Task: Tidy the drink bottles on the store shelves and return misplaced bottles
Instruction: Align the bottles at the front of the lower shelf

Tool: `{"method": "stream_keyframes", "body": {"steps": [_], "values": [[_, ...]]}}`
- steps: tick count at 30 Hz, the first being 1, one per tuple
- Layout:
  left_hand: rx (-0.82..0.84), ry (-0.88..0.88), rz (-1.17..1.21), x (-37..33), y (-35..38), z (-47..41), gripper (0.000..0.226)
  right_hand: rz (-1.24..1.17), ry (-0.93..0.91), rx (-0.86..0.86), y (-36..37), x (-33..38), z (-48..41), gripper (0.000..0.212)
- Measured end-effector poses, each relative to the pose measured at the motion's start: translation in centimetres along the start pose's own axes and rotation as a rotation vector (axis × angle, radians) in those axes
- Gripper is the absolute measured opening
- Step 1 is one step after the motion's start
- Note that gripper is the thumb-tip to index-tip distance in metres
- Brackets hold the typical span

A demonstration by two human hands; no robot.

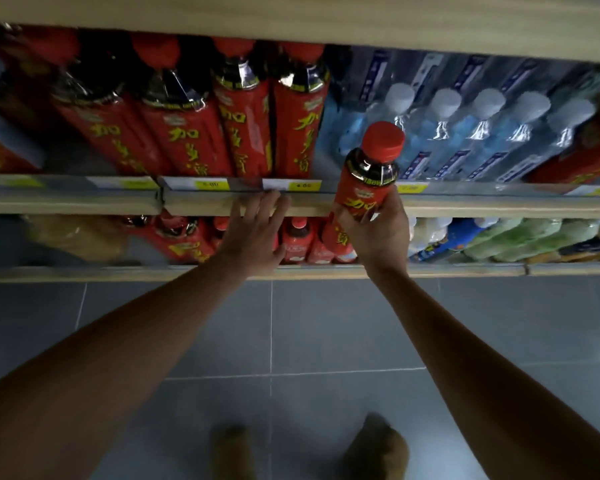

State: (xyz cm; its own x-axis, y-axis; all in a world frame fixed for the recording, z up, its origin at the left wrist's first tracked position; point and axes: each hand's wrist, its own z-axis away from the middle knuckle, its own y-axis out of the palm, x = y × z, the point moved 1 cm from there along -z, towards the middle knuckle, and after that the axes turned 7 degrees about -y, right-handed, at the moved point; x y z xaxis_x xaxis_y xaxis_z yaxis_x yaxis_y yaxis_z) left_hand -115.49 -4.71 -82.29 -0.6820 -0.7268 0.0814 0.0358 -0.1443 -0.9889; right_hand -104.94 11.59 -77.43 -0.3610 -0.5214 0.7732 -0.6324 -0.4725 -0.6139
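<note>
My right hand (378,233) grips a small red-labelled tea bottle (371,171) with a red cap, held upright in front of the middle shelf's edge (201,206), just before the clear water bottles (465,133). My left hand (253,233) is open, fingers spread, fingertips touching the shelf edge below the price tags. Large red-labelled tea bottles (222,129) stand in a row on the middle shelf to the left. On the lower shelf, small red-labelled bottles (295,240) sit behind my hands.
Green and blue bottles (520,237) fill the lower shelf at right, a yellowish pack (77,237) at left. A wooden shelf board (326,26) overhangs above. Grey tiled floor (291,341) and my two shoes lie below.
</note>
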Motion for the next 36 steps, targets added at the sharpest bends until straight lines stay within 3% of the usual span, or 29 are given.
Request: {"method": "stream_keyframes", "body": {"steps": [4, 10, 15, 21, 36], "values": [[-0.16, 0.098, -0.016, 0.9, 1.0, -0.6, 0.076, -0.019, -0.011, -0.11, 1.0, 0.7, -0.4, 0.055], [-0.242, 0.163, -0.073, 1.3, 1.2, -0.7, 0.077, -0.203, -0.027, -0.287, 0.0, 2.6, -1.4, 0.051], [-0.307, 0.155, -0.112, 1.1, 1.2, -0.6, 0.075, -0.257, -0.079, -0.295, -0.8, 3.0, -1.9, 0.044], [-0.445, 0.175, -0.121, 0.9, 1.5, -1.1, 0.067, -0.293, -0.177, -0.294, -1.0, 3.2, -2.7, 0.051], [-0.703, 0.106, -0.114, 0.0, 4.4, -1.3, 0.058, -0.45, -0.51, -0.45, 1.8, 1.3, -1.8, 0.043]]}}
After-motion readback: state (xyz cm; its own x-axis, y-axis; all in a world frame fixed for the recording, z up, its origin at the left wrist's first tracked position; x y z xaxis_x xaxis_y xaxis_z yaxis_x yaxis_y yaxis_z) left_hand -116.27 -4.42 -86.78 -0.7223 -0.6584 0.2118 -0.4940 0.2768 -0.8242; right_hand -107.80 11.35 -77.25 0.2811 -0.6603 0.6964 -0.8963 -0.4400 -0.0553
